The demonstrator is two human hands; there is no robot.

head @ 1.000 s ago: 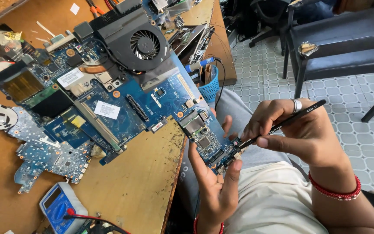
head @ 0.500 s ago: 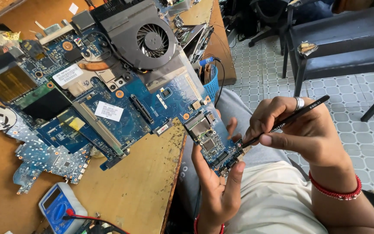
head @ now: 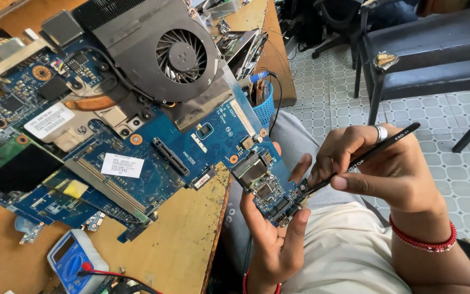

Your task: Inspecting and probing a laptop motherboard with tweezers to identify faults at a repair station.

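The left hand (head: 270,239) cups the overhanging corner of the blue circuit board (head: 191,147) from below, thumb pressed on its lower edge, fingers behind. The right hand (head: 387,169) pinches black tweezers (head: 363,159) like a pen, tips touching the board's corner. Compared with a moment ago, the board with its cooling fan (head: 180,57) looms larger and nearer, while the blue multimeter (head: 74,261) on the wooden bench (head: 180,245) sits lower.
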